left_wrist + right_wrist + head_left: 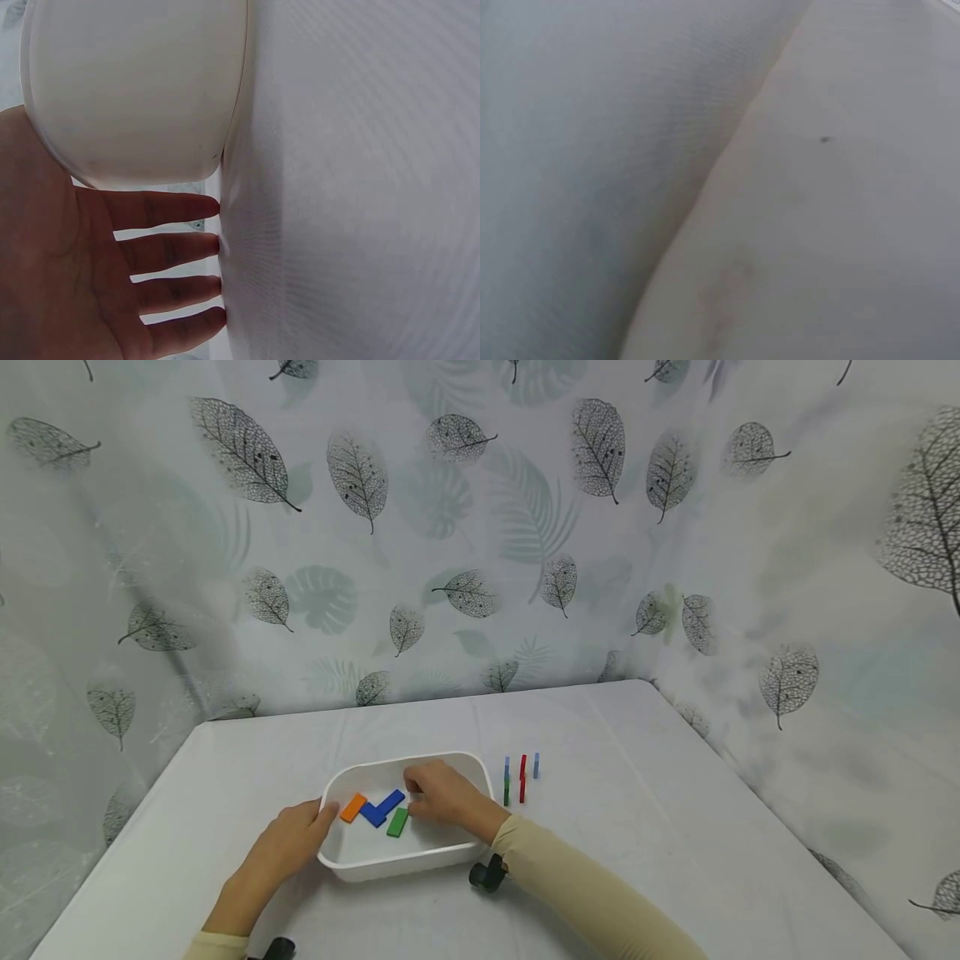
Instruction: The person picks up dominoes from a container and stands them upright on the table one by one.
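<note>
I see my right hand [442, 795] down inside the white tub [375, 860] at lower centre of the head view, fingers curled near the blue block [382, 807], though I cannot tell if they pinch it; my left hand [288, 843] has straight, slightly spread fingers [169, 247] against the tub's left wall. The blocks look light, stiff and smooth, best nipped across the thin edges. Blue's long axis runs lower left to upper right, as do the orange block [352, 807] and green block [397, 822]
</note>
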Tool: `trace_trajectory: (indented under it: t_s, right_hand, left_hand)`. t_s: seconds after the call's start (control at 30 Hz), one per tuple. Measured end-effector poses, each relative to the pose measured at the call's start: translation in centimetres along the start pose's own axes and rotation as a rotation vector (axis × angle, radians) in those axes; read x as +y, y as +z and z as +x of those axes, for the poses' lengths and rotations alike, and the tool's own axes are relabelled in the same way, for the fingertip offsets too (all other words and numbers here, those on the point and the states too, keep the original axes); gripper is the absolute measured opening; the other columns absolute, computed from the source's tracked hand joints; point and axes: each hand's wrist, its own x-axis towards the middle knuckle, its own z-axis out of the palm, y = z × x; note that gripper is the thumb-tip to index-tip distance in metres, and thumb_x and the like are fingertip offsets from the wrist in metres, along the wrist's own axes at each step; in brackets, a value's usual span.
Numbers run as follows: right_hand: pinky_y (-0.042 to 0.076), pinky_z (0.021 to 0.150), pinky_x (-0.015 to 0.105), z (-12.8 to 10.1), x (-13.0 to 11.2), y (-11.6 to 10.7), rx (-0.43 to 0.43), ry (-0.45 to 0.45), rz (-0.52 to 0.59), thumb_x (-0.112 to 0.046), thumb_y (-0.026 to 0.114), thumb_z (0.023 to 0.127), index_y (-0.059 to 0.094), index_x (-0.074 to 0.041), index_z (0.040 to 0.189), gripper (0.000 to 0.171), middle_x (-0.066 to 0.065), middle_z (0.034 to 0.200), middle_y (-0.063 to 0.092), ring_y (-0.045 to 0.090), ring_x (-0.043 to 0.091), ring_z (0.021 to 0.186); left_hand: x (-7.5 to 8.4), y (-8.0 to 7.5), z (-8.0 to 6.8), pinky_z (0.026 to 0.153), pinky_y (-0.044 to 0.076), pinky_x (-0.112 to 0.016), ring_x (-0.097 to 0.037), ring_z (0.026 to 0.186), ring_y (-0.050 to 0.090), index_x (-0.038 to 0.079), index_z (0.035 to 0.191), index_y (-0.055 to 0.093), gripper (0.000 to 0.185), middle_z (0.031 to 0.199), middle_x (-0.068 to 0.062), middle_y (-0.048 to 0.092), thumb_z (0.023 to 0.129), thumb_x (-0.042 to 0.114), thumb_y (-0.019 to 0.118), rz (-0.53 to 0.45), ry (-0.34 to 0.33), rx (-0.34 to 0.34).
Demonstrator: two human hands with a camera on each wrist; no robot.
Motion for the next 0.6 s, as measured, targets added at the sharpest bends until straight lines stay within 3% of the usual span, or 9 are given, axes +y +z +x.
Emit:
trace_trajectory:
  t_s: [0.43,0.6]
  right_hand:
    - [0.037,0.062,0.021,-0.11,-0.12,-0.18,0.008,-0.008,0.021,-0.009,0.08,0.086,0.06,-0.015,0.086,0.022,-0.006,0.073,0.05,0.048,0.008,0.073]
    - [0.04,0.063,0.021,-0.31,-0.27,-0.29,0.007,0.039,0.04,-0.012,0.082,0.087,0.062,-0.015,0.089,0.02,-0.007,0.076,0.052,0.05,0.008,0.074]
  left_hand:
    - [0.17,-0.19,-0.05,0.095,0.048,-0.067,-0.044,0.111,0.064,-0.014,0.145,0.05,0.062,0.129,-0.031,0.064,0.111,0.037,0.042,-0.002,-0.001,0.001]
    - [0.27,-0.18,-0.04,0.096,0.048,-0.067,-0.042,0.111,0.065,-0.013,0.145,0.05,0.062,0.13,-0.031,0.064,0.111,0.038,0.042,-0.01,-0.005,-0.005]
